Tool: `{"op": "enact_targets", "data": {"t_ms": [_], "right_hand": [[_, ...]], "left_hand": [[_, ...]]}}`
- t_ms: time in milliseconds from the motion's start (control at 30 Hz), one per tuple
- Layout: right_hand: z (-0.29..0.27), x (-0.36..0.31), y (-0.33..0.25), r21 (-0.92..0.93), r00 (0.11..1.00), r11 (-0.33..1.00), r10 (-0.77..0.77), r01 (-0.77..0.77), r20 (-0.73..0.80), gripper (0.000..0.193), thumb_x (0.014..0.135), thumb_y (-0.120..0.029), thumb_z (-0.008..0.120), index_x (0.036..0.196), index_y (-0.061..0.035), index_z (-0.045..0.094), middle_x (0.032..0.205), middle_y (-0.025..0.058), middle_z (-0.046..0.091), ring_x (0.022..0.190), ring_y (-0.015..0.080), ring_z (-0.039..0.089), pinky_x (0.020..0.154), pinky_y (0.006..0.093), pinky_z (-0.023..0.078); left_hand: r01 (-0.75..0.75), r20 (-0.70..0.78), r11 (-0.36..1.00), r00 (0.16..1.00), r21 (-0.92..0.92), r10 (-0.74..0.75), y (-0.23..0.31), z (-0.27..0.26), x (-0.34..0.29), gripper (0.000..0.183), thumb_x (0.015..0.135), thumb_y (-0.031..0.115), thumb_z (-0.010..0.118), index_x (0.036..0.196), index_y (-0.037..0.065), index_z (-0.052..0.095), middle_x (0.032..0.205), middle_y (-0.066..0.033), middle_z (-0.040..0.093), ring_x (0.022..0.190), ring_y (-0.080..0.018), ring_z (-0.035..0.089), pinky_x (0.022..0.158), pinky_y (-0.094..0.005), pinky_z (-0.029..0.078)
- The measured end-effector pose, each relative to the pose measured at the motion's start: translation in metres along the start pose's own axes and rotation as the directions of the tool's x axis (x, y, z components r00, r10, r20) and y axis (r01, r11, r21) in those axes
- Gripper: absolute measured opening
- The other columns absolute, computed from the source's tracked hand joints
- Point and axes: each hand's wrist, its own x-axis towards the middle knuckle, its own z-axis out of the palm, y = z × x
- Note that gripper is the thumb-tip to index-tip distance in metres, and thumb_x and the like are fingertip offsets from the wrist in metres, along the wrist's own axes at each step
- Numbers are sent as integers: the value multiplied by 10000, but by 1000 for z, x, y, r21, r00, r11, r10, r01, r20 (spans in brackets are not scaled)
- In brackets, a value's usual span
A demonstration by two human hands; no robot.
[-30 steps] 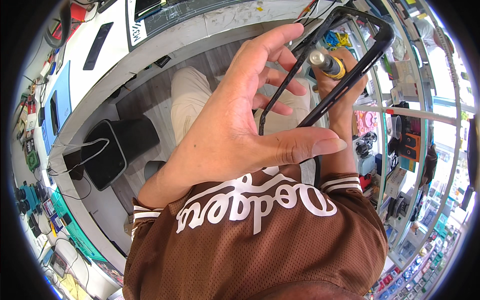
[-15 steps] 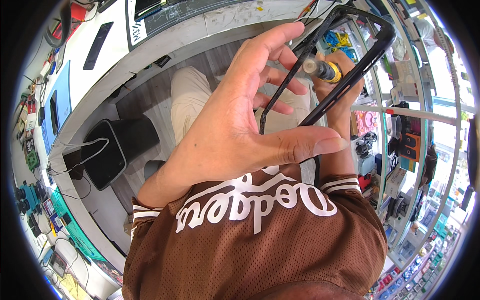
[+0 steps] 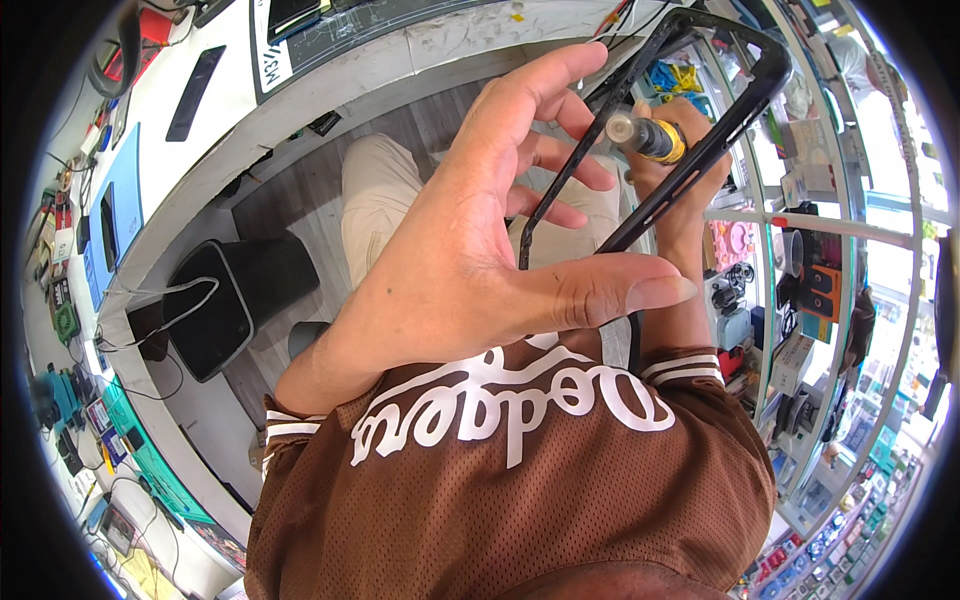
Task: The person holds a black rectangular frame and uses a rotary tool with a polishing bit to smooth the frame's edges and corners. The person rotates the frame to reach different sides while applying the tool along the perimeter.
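Note:
My left hand (image 3: 480,240) curves round a thin black phone frame (image 3: 768,75), thumb on the near side and fingers reaching to the far side. The frame is tilted, its middle is hollow, and I see through it. Behind it, my right hand (image 3: 705,165) is closed around a tool with a black and yellow handle (image 3: 657,140). The tool's round, greyish end points left toward the frame's inside edge. Its other end is hidden in my fist, so its exact kind does not show.
A white workbench (image 3: 225,95) curves along the left and far side, with a dark phone-shaped panel (image 3: 196,92) and a blue mat (image 3: 122,200) on it. Below it stands a black bin (image 3: 240,300). Glass shelves (image 3: 830,230) packed with goods line the right.

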Motion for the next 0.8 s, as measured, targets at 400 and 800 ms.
{"op": "enact_targets", "data": {"t_ms": [400,800], "right_hand": [[-2,5,-3,-23,998,999,47,-48,-39,185,749,-80,852,788,-42,674,679,88,605,581,231,579,577,324,469],[-6,11,-7,-64,998,997,46,-50,-52,191,753,-108,859,784,-54,678,680,83,625,576,217,584,579,313,480]], "left_hand": [[27,0,999,1000,-19,-27,3,1,-1,1200,580,267,978,1574,53,340,1364,-59,477,1135,-216,602,923,-356,496],[-13,49,1000,999,-3,13,-4,-2,-3,1208,606,238,972,1594,50,303,1369,-52,474,1150,-213,587,939,-352,496]]}}
